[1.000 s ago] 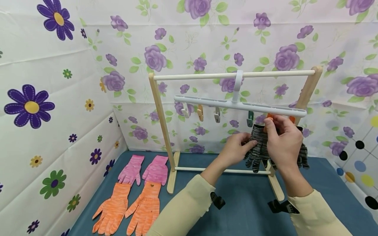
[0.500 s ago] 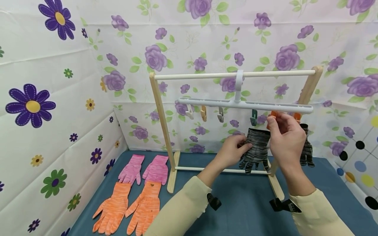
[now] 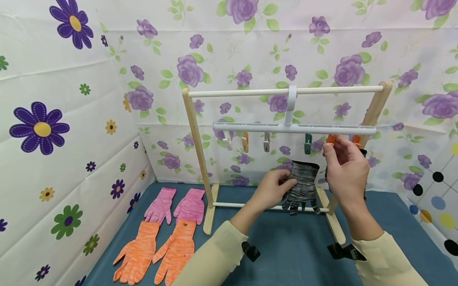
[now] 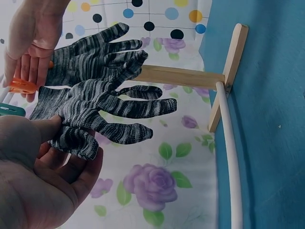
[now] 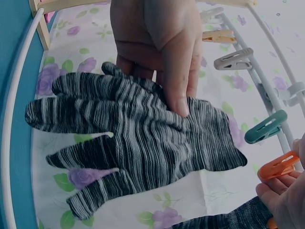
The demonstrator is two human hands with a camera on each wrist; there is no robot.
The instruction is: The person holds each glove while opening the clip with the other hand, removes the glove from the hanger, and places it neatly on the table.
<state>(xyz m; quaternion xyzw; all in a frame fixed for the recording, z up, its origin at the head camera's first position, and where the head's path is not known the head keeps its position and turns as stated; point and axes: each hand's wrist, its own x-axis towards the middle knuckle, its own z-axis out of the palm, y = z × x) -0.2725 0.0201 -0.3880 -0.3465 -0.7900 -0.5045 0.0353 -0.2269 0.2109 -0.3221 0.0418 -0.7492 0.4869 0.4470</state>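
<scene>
A black-and-grey striped glove [image 3: 304,180] hangs fingers down from my left hand [image 3: 270,190], whose thumb and fingers pinch its side. In the right wrist view this glove [image 5: 143,129] has its cuff toward the hanger, apart from the clips. Up at the white hanger [image 3: 322,129], my right hand [image 3: 347,174] pinches an orange clip [image 3: 330,140]. A second striped glove [image 4: 90,62] is behind my right hand in the left wrist view; at the head it is mostly hidden, below another orange clip [image 3: 356,140].
White, tan, grey and green clips [image 3: 307,143] hang along the hanger, which hooks over the wooden rack's top bar [image 3: 236,93]. Two pink gloves [image 3: 190,205] and two orange gloves [image 3: 137,252] lie on the blue table at left. Flowered cloth [image 3: 229,47] stands behind.
My left hand has drawn the striped glove left and slightly down, away from my right hand. My right hand stays at the orange clip. The hanger has swung from tilted to nearly level.
</scene>
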